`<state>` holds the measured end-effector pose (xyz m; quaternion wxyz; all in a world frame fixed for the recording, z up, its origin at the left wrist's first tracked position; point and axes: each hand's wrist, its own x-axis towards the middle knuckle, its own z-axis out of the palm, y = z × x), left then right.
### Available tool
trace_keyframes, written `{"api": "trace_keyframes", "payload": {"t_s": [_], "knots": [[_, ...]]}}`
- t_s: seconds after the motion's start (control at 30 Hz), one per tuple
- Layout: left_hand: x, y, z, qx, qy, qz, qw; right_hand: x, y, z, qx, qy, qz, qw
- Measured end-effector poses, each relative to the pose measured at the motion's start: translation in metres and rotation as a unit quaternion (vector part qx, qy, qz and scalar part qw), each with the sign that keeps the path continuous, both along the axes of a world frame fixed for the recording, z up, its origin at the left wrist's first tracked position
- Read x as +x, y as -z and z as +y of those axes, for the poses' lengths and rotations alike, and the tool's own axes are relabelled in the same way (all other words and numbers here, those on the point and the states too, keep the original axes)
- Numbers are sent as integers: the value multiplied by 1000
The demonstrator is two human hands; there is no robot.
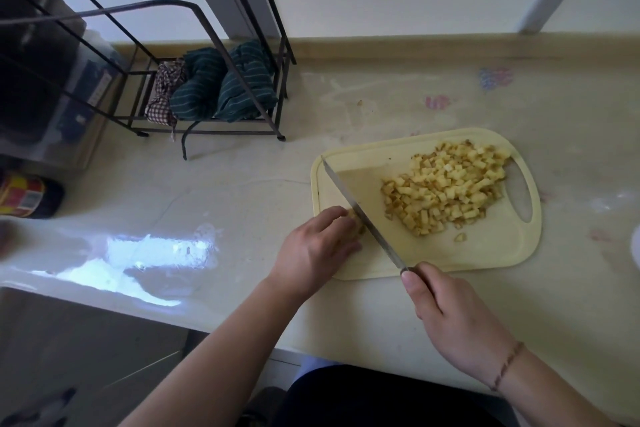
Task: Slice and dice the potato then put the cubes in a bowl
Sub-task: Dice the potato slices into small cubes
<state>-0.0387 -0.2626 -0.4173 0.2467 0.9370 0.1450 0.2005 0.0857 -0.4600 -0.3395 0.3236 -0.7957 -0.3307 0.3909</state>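
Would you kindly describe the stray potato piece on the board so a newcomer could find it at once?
Start at the pale yellow cutting board on the counter. Right of the knife lies the big heap of potato cubes. Just below that heap, toward the board's near edge, sits the stray piece, the only one lying alone.

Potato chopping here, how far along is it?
Mostly done: a big pile of cubes sits on the cutting board. In hand: the left hand holds a last small piece against the knife, gripped by the right hand. Left: finishing it, then moving cubes to a bowl.
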Motion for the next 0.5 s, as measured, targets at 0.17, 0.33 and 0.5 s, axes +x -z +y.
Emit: {"api": "trace_keyframes", "payload": {"t_s": [0.17,0.33,0.5], "knots": [[9,5,4,0,22,-11,1000,5,2,-6,4,27,7,1000],[9,0,2,41,9,17,999,2,-2,-6,1,29,-16,999],[17,-3,-6,61,9,-15,998,-8,-10,-8,22,30,-24,999]]}}
